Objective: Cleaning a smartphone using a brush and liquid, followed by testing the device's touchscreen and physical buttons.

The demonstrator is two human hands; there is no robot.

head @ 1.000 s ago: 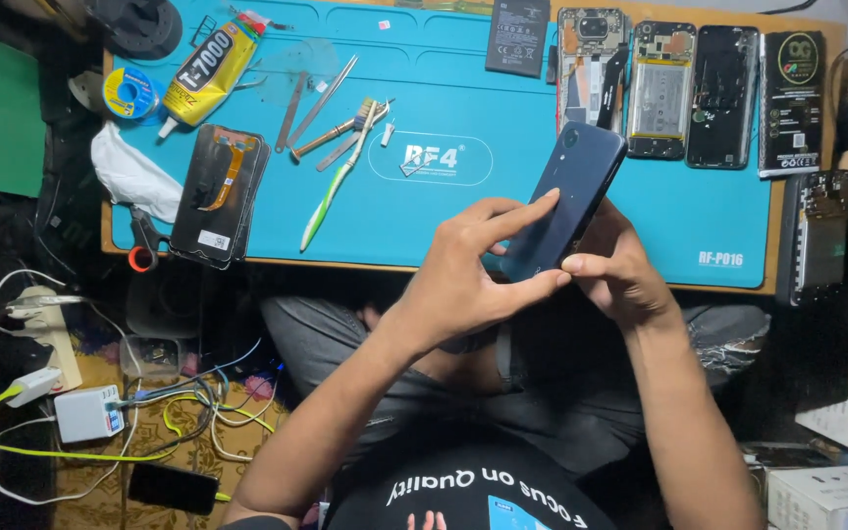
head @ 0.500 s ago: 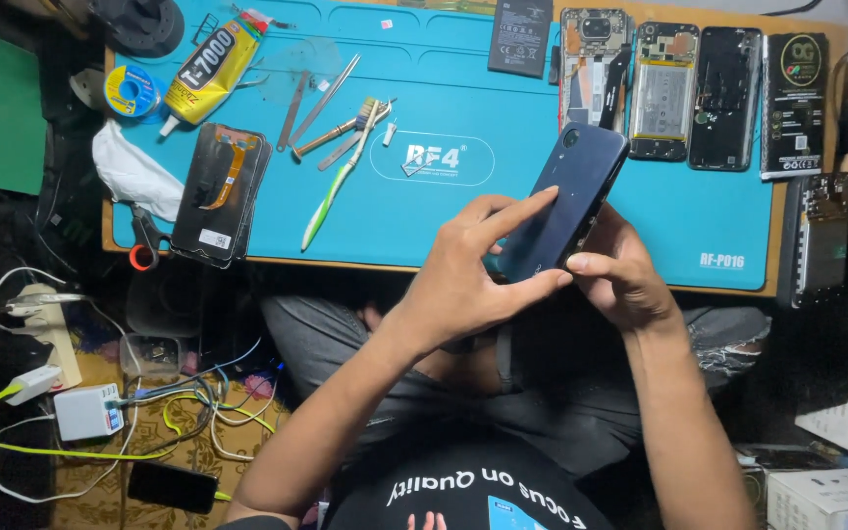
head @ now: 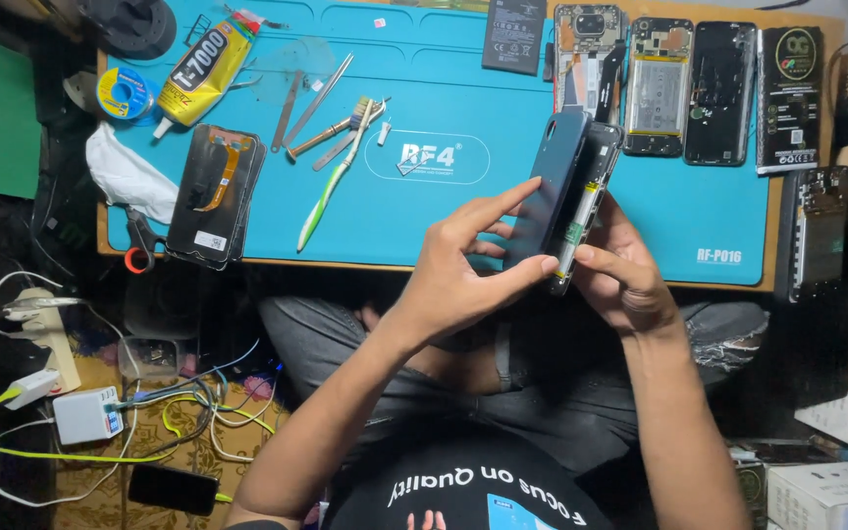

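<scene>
phone back cover [head: 547, 186], flush against the phone body [head: 586, 211] a moment ago, now gapes open along one edge above the blue desk mat [head: 424, 216], left hand [head: 458, 280] gripping the cover, right hand [head: 625, 275] clasping the body, so separation looks underway.

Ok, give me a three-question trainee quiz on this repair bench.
1. True or false: the dark blue back cover sits fully closed on the phone body.
2. Which hand's fingers press on the cover: left hand or right hand?
3. What lies nearest the yellow glue tube: A) blue tape roll, B) loose battery, C) white charger?

Key: 1 false, it gapes open along one edge; 2 left hand; 3 A.
</scene>
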